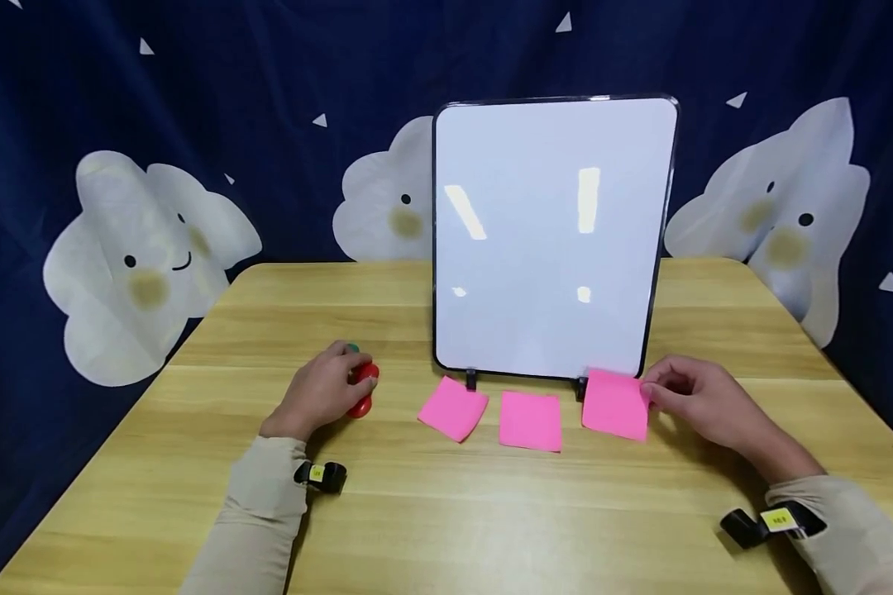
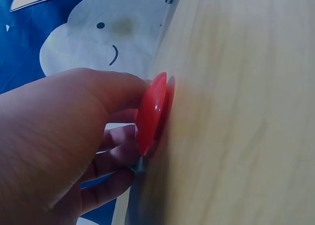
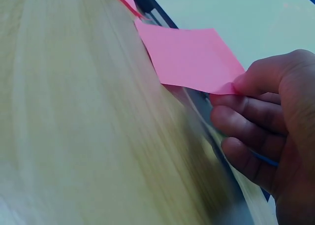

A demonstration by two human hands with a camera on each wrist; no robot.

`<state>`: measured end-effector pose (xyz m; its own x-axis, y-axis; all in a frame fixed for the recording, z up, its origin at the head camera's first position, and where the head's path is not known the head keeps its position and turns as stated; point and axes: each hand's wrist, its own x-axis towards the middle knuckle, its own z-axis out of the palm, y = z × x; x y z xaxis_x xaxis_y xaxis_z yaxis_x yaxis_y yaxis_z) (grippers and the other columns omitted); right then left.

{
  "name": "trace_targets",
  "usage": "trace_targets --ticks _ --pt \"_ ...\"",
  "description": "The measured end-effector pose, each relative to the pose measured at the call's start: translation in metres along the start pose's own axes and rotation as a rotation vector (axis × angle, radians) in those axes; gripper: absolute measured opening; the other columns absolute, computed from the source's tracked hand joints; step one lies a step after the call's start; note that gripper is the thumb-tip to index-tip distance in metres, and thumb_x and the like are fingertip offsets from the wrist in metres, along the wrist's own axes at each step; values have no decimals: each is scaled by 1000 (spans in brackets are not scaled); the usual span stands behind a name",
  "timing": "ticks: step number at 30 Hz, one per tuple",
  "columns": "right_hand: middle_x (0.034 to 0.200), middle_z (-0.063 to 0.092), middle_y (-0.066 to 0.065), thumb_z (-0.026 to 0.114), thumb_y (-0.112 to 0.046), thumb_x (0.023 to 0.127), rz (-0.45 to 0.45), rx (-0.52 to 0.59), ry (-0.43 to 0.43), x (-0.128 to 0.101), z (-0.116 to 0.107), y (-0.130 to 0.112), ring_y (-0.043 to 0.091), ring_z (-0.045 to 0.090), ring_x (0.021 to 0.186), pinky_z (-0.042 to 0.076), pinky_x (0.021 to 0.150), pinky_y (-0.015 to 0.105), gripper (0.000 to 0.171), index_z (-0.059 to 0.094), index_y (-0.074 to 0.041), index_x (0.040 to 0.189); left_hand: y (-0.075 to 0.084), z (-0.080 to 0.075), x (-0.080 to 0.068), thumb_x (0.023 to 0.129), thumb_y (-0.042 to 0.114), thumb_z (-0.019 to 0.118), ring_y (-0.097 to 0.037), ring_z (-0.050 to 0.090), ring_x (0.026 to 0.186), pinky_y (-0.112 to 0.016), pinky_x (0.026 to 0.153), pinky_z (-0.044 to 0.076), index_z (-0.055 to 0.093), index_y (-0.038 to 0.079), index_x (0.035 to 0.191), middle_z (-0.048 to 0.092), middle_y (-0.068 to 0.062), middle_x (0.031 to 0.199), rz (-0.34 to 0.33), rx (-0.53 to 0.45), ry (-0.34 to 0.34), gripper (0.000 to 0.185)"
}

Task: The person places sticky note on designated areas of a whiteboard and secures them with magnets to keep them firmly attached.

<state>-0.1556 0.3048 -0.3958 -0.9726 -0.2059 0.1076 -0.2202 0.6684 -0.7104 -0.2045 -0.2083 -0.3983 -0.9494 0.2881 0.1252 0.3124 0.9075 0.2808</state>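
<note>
My right hand (image 1: 703,401) pinches the rightmost pink sticky note (image 1: 614,404) at the whiteboard's (image 1: 551,240) foot, left hand (image 1: 320,392) grips a red magnet (image 1: 362,388) on the table (image 1: 446,512); pickup step, next likely lifting both to the board

Three pink sticky notes (image 1: 530,420) lie along the whiteboard's foot. One whiteboard (image 1: 551,240) stands on the table (image 1: 446,512). One red magnet (image 1: 362,388) sits toward the left edge. Two hands show.
</note>
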Motion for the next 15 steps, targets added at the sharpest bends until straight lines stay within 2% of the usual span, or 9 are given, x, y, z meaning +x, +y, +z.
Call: trace_targets --ticks 7,15 --pt "87 67 3 68 -24 97 -9 0 34 0 1 -3 19 55 75 44 61 27 12 70 -13 101 -4 2 0 92 31 70 -29 60 96 -46 79 56 70 5 123 59 -16 117 -42 -32 6 40" --pt "85 67 7 64 -18 100 3 87 54 -3 -3 -5 20 60 72 46 56 27 16 68 -3 107 -2 2 2 90 31 73 -27 60 93 -44 76 56 70 6 120 59 -13 112 -65 -110 1 39"
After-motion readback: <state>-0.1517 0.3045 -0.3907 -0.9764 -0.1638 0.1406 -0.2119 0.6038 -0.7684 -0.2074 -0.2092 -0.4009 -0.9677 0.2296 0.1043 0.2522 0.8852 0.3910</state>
